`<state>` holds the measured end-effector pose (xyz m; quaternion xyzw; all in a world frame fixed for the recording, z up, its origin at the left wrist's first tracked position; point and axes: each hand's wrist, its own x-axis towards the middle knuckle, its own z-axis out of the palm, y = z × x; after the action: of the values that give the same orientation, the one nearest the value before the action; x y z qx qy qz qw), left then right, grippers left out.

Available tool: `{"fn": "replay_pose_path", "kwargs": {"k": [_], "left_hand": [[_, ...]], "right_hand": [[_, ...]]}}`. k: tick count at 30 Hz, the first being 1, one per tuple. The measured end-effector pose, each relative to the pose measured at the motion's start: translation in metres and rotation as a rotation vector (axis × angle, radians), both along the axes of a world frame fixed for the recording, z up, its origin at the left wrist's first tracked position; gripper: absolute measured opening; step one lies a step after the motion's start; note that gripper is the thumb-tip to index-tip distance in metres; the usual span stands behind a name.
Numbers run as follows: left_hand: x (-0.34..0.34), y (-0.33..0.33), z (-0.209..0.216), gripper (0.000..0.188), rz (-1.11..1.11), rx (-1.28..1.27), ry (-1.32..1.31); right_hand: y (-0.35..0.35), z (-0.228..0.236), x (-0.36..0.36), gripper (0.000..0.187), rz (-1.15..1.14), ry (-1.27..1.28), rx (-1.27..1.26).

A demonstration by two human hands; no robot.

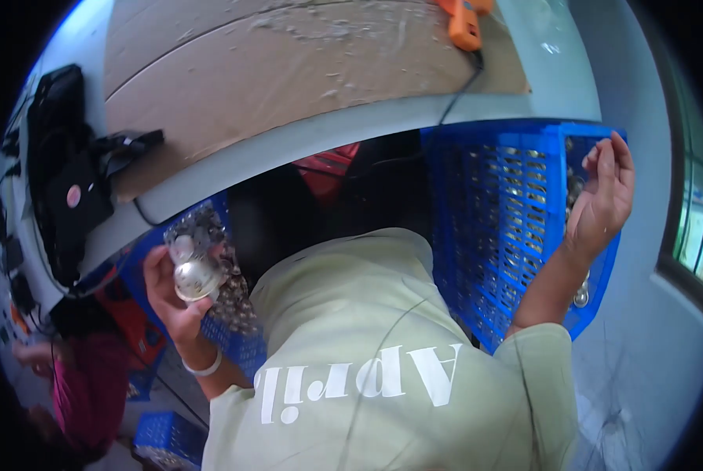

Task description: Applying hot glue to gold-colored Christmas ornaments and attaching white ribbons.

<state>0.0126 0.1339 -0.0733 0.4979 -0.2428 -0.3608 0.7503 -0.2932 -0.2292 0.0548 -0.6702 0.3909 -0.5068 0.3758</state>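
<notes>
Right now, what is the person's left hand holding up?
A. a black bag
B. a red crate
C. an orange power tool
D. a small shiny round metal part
D: the left hand closes its grip around a small shiny round metal part, lifted over a blue crate of similar pieces, while the right hand is empty at the other blue crate.

A round pink-red label (73,195) sits on the flat black case (73,208) at the left end of the bench (288,149), and no other package, sign or screen can be made out.
</notes>
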Motion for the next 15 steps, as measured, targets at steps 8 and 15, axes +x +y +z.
{"fn": "replay_pose_path", "kwargs": {"k": [8,15], "left_hand": [[0.004,0.036,0.0,0.092,0.013,0.067,0.236],[0.002,0.014,0.008,0.086,-0.105,-0.221,0.221]], "right_hand": [[0.065,-0.033,0.043,0.03,0.303,0.17,0.188],[0.163,-0.063,0.171,0.054,1.005,0.233,0.062]]}}
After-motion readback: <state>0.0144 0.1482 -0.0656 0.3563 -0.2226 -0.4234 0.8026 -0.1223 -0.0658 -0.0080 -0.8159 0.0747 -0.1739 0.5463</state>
